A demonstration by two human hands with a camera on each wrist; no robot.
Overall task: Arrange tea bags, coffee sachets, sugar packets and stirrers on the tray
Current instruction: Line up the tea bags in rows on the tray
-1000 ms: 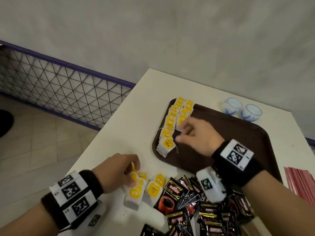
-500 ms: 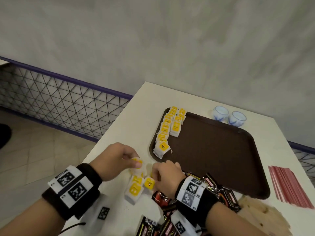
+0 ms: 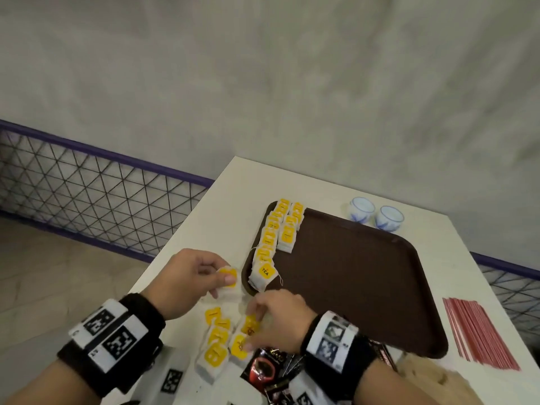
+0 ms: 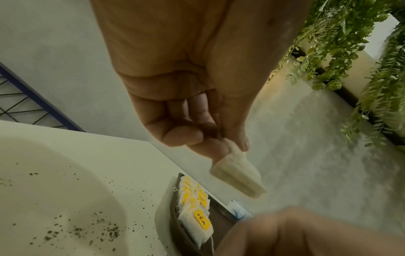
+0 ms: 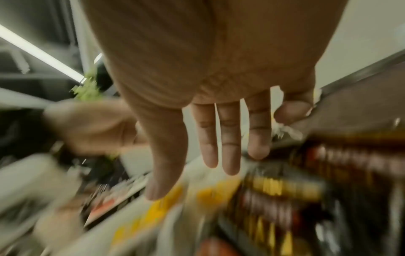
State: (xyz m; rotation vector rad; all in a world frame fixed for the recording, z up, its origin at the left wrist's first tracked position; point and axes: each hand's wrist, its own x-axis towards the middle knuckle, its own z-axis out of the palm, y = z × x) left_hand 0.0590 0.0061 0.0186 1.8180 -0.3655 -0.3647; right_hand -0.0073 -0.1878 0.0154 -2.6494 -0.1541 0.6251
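A brown tray lies on the white table. Two rows of tea bags with yellow tags line its left edge; they also show in the left wrist view as tea bags. My left hand pinches one tea bag just left of the tray's near corner; at my left hand that tea bag hangs from thumb and finger. My right hand reaches down with straight fingers onto the loose tea bags on the table. Black coffee sachets lie beside them.
Red stirrers lie in a bundle right of the tray. Two small white-and-blue cups stand behind it. Pale wooden pieces sit at the tray's near right corner. A mesh railing runs left of the table.
My right hand came back from the tea bag rows on the tray to the loose pile. My left hand lifted one tea bag towards the tray's near corner.
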